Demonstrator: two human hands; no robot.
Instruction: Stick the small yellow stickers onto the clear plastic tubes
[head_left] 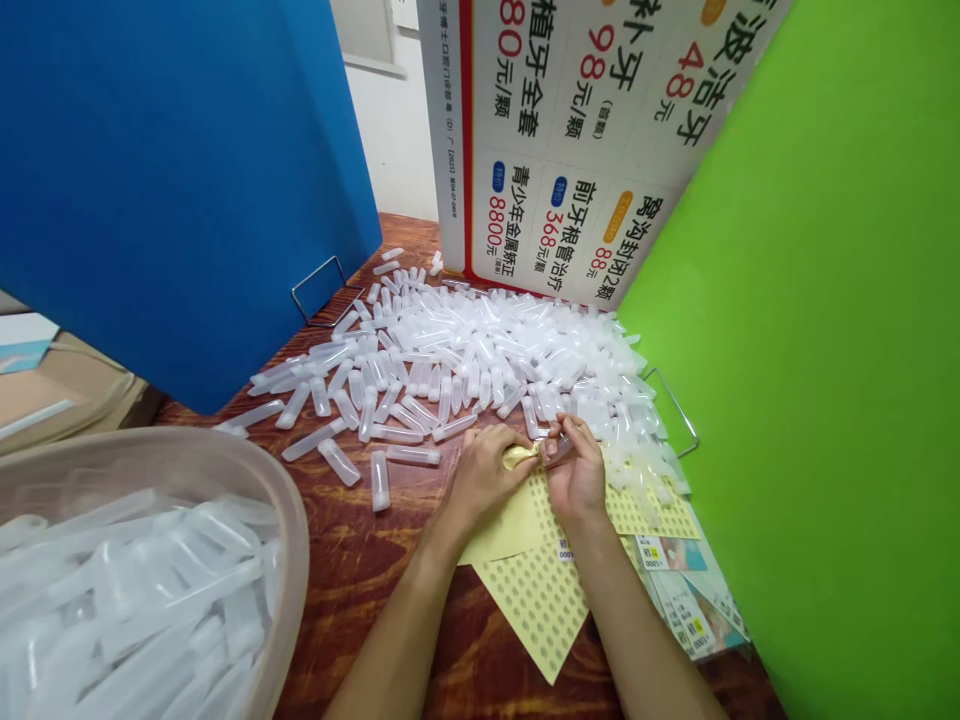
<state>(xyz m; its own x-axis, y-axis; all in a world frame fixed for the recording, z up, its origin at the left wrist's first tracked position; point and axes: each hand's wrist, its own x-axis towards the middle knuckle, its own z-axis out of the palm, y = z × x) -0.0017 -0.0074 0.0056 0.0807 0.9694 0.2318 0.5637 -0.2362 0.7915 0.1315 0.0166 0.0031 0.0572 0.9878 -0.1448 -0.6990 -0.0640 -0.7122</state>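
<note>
Three big boards stand around the wooden table (360, 590): one blue board (172, 180) on the left, one green board (810, 350) on the right, and one white sign (570, 140) with red and black writing at the back. One big clear tub (292, 520) sits at the near left, full of little plastic tubes. A huge pile of clear tubes (480, 350) covers the table's middle, too many to count. About two yellow sticker sheets (532, 600) lie under the hands, with a few printed cards (682, 600) beside them. Two wire stands (322, 290) hold the boards up. The left hand (484, 475) pinches a curled bit of yellow sheet. The right hand (576, 470) is curled around one small tube (559, 452), just in front of the pile. The two hands touch.
</note>
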